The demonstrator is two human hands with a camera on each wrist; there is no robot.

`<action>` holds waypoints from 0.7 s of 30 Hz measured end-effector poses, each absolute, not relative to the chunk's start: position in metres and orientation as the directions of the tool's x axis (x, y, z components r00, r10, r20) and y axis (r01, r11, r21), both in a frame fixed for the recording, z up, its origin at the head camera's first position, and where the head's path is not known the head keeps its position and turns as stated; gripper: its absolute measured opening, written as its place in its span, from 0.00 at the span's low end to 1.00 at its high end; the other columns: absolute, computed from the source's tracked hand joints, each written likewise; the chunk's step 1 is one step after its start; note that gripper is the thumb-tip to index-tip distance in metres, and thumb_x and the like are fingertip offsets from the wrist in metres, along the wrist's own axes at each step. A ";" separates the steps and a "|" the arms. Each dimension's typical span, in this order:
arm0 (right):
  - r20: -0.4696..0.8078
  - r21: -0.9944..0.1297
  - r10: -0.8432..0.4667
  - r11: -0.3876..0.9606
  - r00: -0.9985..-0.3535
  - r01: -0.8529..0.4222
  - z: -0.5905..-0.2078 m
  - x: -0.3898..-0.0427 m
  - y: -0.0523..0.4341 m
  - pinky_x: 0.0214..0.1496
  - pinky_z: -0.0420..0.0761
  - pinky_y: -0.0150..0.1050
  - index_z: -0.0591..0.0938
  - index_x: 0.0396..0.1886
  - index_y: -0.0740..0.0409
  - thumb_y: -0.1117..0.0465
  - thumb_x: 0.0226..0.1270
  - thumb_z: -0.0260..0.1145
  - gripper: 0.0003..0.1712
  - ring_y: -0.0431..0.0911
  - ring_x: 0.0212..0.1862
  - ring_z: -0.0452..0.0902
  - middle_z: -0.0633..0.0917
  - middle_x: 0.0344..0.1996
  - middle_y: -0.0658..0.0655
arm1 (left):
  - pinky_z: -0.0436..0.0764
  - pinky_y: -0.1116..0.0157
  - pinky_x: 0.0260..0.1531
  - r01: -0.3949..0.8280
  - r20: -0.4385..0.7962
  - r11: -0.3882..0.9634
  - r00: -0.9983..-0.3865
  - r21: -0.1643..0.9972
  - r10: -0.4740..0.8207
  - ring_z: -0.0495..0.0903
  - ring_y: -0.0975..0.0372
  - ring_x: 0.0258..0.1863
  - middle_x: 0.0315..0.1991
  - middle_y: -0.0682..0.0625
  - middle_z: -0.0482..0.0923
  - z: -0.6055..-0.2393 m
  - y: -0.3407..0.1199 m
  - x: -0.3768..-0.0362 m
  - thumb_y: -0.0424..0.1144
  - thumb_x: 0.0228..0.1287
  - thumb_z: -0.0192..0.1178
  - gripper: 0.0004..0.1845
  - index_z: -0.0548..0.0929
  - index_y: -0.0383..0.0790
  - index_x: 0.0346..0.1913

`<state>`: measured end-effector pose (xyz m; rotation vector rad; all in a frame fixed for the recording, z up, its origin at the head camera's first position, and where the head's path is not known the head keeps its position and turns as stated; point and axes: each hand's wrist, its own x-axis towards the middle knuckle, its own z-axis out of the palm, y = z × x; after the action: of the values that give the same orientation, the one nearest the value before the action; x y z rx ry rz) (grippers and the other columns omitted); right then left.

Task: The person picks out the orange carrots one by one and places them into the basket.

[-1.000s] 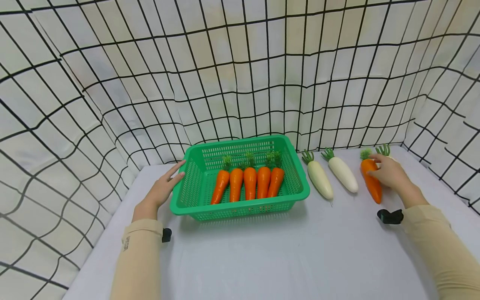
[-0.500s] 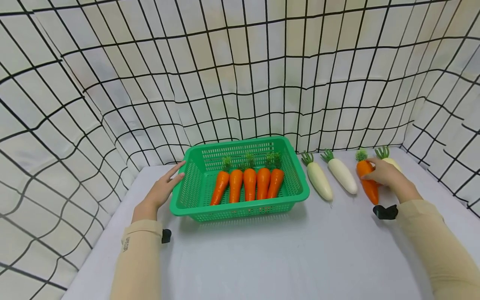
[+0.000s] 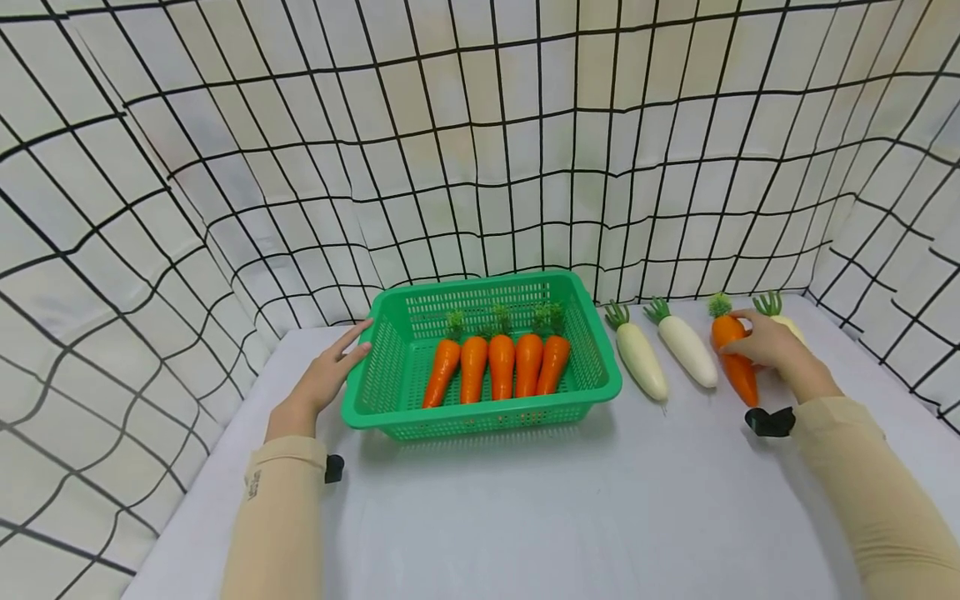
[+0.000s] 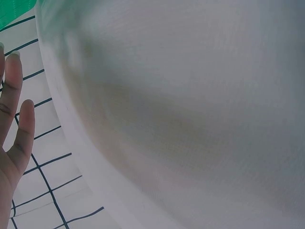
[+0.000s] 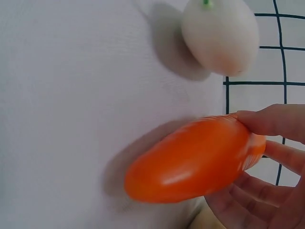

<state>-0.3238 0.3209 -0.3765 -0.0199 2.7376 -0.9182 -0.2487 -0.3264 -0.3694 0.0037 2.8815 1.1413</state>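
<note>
Gridded white cloth behind and to both sides, pale grey table [image 3: 525, 500] below. Right of the green basket [image 3: 607, 387], a loose carrot [image 3: 733, 360] gripped by the right hand [image 3: 765, 346], fingers and thumb curled round its thick upper half; tip raised off the table in the right wrist view [image 5: 195, 164], shadow beneath it. So, by judgement: picked up, not yet carried over to the basket.

Inside the basket, five carrots [image 3: 498, 367] lying side by side, green tops toward the back wall, tips toward the near rim. Room left on both sides of that row for the sixth.

Between the basket and the held carrot, two white radishes [image 3: 663, 358] lying parallel on the table, untouched. Farther right of the basket, beyond the right hand, a third radish [image 3: 780, 317], mostly hidden in the head view; its rounded pale end visible from the right wrist [image 5: 220, 36].

Left of the basket, the left hand [image 3: 326, 379] flat and relaxed, fingers straight, fingertips against the basket's left rim, steadying rather than holding. Same straight fingers [image 4: 12, 95] seen from the left wrist.

Judged overall: orange sorting nearly finished, one carrot in transit, white radishes left out on the table.
</note>
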 end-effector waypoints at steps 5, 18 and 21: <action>-0.194 -0.611 -0.098 0.790 -0.976 0.042 -0.364 -0.320 0.323 0.40 0.85 0.44 0.49 0.79 0.73 0.56 0.72 0.65 0.49 0.67 0.50 0.74 0.63 0.63 0.85 | 0.61 0.27 0.63 -0.011 -0.038 0.734 -0.999 0.679 0.020 0.59 0.29 0.71 0.76 0.27 0.55 -0.368 -0.327 -0.249 0.66 0.79 0.41 0.37 0.49 0.61 0.84; 0.016 -0.753 -0.119 0.652 -0.993 -0.090 -0.319 -0.313 0.299 0.40 0.89 0.45 0.45 0.83 0.65 0.53 0.78 0.62 0.48 0.75 0.58 0.73 0.60 0.68 0.85 | 0.59 0.25 0.62 0.008 -0.032 0.745 -0.999 0.667 0.039 0.57 0.29 0.73 0.77 0.29 0.54 -0.366 -0.328 -0.248 0.65 0.80 0.41 0.37 0.49 0.59 0.84; 0.010 -0.769 -0.147 0.631 -0.989 -0.102 -0.312 -0.313 0.289 0.42 0.88 0.45 0.45 0.83 0.63 0.53 0.78 0.62 0.48 0.74 0.58 0.73 0.59 0.70 0.84 | 0.60 0.26 0.62 0.005 -0.033 0.744 -0.999 0.669 0.037 0.57 0.30 0.72 0.77 0.29 0.55 -0.367 -0.328 -0.248 0.65 0.79 0.41 0.37 0.49 0.60 0.84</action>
<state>-0.3128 0.2893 -0.3118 -0.2132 2.7885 -1.3102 -0.2483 -0.3280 -0.3674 0.0346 2.8918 1.1089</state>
